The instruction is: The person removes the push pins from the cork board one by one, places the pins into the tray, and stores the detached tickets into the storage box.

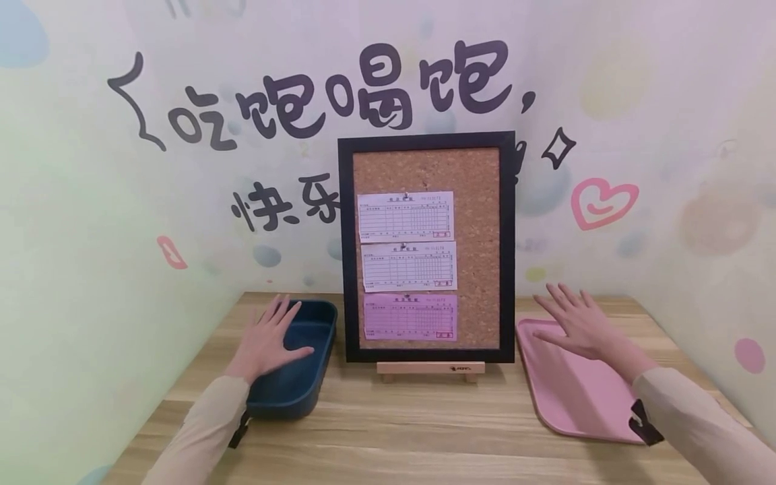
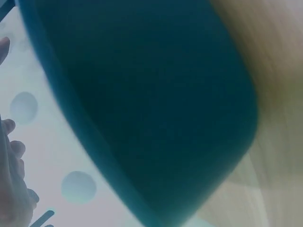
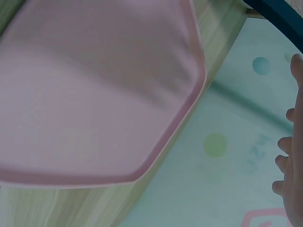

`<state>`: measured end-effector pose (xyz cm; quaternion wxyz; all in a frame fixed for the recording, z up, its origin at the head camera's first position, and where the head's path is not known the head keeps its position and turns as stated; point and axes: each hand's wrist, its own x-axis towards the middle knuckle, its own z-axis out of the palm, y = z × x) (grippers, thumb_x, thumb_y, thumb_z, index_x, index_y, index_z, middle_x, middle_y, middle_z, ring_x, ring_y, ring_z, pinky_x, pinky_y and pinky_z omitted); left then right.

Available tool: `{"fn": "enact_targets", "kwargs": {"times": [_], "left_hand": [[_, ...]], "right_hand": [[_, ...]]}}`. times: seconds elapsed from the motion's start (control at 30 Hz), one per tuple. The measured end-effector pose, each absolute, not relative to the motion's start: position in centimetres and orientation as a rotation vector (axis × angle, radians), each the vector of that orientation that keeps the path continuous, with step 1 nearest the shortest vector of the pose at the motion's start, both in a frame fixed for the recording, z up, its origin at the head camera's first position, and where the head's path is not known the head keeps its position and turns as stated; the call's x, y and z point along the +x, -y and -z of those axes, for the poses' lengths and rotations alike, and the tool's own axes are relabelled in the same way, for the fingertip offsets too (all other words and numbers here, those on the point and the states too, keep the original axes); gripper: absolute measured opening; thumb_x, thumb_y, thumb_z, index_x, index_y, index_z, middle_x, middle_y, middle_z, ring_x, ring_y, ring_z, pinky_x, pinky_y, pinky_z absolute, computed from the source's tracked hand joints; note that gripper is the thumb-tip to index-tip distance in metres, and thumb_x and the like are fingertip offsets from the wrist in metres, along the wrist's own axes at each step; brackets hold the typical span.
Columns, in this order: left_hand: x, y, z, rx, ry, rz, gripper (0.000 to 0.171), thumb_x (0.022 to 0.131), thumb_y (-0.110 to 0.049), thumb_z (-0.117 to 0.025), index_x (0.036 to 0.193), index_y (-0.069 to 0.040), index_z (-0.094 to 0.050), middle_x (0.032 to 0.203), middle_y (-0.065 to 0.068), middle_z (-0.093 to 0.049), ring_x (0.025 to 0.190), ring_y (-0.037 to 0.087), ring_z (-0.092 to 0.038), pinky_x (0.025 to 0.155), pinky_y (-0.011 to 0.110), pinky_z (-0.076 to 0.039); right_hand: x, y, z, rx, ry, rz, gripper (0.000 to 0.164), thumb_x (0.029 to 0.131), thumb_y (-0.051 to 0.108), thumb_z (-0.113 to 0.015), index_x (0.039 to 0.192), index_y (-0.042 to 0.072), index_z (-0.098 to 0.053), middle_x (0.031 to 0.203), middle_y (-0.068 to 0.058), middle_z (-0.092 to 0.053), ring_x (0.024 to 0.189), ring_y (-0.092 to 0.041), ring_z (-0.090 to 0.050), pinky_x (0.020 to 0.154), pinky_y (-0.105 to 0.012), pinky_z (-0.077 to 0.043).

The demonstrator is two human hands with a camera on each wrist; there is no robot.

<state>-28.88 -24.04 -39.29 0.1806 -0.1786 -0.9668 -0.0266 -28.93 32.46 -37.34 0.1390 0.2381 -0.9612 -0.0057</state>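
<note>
Fingers spread and holding nothing, my left hand [image 1: 267, 342] hovers over the deep blue tray [image 1: 291, 407] at the left of the table. On the other side, my right hand [image 1: 576, 325] is spread the same way above the flat pink tray [image 1: 570, 391]. Between them a black-framed cork board [image 1: 479, 269] stands upright on a small wooden easel [image 1: 430, 368]. Pinned in a column on the cork are a white form [image 1: 406, 219] on top, a second white form [image 1: 409, 268] under it and a pink form [image 1: 411, 320] lowest. In the right wrist view the pink tray [image 3: 94, 118] shows a hand's shadow.
The wood-grain table [image 1: 388, 431] runs back to a wall [image 1: 667, 135] printed with black lettering and coloured dots. The cork board stands near the back edge, with a tray on either side.
</note>
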Motion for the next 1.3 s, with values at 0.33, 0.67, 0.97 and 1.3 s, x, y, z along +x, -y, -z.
{"fn": "enact_targets", "kwargs": {"times": [0.33,0.67,0.97,1.3], "left_hand": [[-29.6,22.0,37.5,-0.539,2.667,0.081,0.092,0.072,-0.061,-0.06,0.141,-0.007,-0.033,0.146,0.018,-0.029,0.137,0.033,-0.021,0.107,0.06,-0.006],[-30.2,19.9,35.9,-0.535,2.656,0.131,0.091,0.073,-0.06,-0.06,0.143,-0.008,-0.029,0.149,0.016,-0.024,0.138,0.031,-0.018,0.108,0.059,-0.004],[-31.1,17.6,33.6,-0.54,2.668,0.287,0.091,0.077,-0.058,-0.058,0.145,-0.009,-0.022,0.15,0.014,-0.021,0.138,0.029,-0.018,0.11,0.054,-0.01],[-32.1,15.6,30.4,-0.523,2.605,0.495,0.086,0.082,-0.051,-0.058,0.146,-0.008,-0.018,0.151,0.015,-0.019,0.135,0.032,-0.026,0.108,0.048,-0.024]], "right_hand": [[-29.2,-32.2,35.6,0.702,2.75,0.044,0.073,0.084,0.05,-0.055,0.136,0.001,-0.038,0.14,-0.029,-0.031,0.128,-0.046,-0.028,0.101,-0.062,-0.019],[-29.5,-32.2,34.8,0.739,2.655,0.039,0.071,0.082,0.043,-0.061,0.134,0.0,-0.041,0.137,-0.028,-0.038,0.125,-0.045,-0.033,0.099,-0.061,-0.024],[-29.7,-32.0,33.3,0.784,2.588,0.065,0.071,0.081,0.042,-0.062,0.133,-0.001,-0.041,0.135,-0.028,-0.04,0.123,-0.044,-0.037,0.098,-0.059,-0.028],[-29.8,-31.2,31.7,0.837,2.508,0.023,0.066,0.079,0.033,-0.066,0.129,-0.004,-0.044,0.128,-0.027,-0.047,0.116,-0.043,-0.044,0.095,-0.056,-0.034]]}}
